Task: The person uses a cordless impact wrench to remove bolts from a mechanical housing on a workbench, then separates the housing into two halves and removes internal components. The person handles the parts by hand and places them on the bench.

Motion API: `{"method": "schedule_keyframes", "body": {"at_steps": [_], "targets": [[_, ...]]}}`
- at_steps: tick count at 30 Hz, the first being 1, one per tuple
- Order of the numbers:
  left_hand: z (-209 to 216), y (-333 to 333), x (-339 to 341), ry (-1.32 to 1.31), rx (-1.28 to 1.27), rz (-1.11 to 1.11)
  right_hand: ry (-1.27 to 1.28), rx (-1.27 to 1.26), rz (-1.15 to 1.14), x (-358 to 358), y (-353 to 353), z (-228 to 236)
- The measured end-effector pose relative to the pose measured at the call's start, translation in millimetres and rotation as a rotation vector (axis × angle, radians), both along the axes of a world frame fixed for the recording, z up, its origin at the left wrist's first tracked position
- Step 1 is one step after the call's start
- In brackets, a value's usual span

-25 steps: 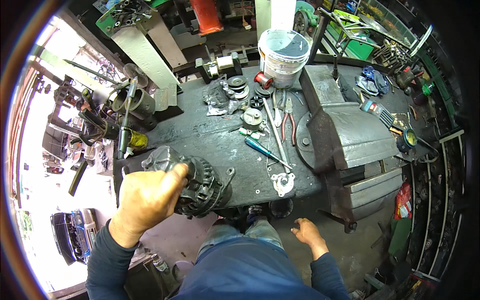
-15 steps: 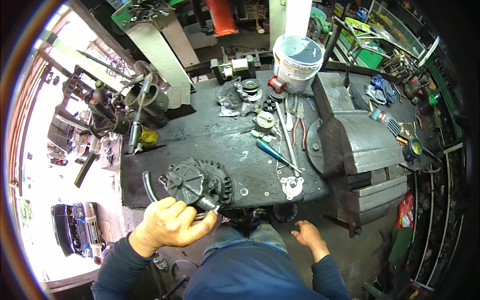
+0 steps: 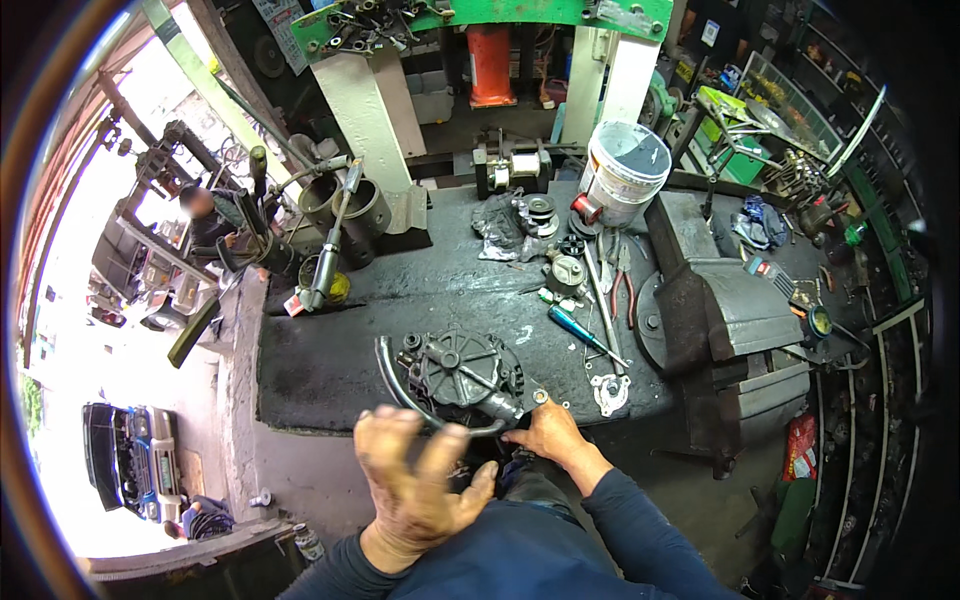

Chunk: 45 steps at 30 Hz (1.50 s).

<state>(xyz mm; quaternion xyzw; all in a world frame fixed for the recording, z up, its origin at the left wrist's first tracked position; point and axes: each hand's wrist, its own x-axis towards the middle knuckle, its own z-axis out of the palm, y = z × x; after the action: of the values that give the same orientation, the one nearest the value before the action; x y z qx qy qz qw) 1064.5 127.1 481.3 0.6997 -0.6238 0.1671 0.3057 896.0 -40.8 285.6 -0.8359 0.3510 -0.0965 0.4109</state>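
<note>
A dark, round alternator [image 3: 455, 365] with a ribbed casing rests at the front edge of the bench. Along its near left side curves a black hose [image 3: 398, 390], one end pointing up and the other by a metal pipe stub. My left hand [image 3: 410, 480] is raised just in front of the hose, fingers spread, holding nothing. At the alternator's right side, my right hand [image 3: 552, 432] grips its mounting lug, thumb below and fingertips partly hidden. A flat, light metal cover [image 3: 609, 394] lies right of that hand.
Behind are a blue screwdriver [image 3: 585, 334], red-handled pliers [image 3: 623, 290], a small round metal part [image 3: 566, 276] and a white bucket [image 3: 628, 175]. A heavy vise [image 3: 735, 295] occupies the right. Metal cylinders [image 3: 368, 212] stand at the back left. Outside, a person bends near a vehicle [image 3: 150, 460].
My left hand has opened and drawn back from the hose. My right hand has come up from beside my body to the alternator's lug. The view has shifted.
</note>
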Motion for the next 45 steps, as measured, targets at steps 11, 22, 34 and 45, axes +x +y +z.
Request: {"method": "schedule_keyframes", "body": {"at_steps": [11,22,34,45], "targets": [[-44,1,38,1.348,0.195,-0.241,-0.021,-0.241,0.106,20,-11,-36],[-61,-36,156,1.543,0.223,-0.569,-0.114,-0.257,-0.449,122,113,-98],[-141,46,199,1.627,0.182,-0.32,0.101,0.039,-0.576,-30,115,-14],[-189,76,94,0.316,1.143,-0.327,0.664,0.481,-0.503,-212,171,-98]]}}
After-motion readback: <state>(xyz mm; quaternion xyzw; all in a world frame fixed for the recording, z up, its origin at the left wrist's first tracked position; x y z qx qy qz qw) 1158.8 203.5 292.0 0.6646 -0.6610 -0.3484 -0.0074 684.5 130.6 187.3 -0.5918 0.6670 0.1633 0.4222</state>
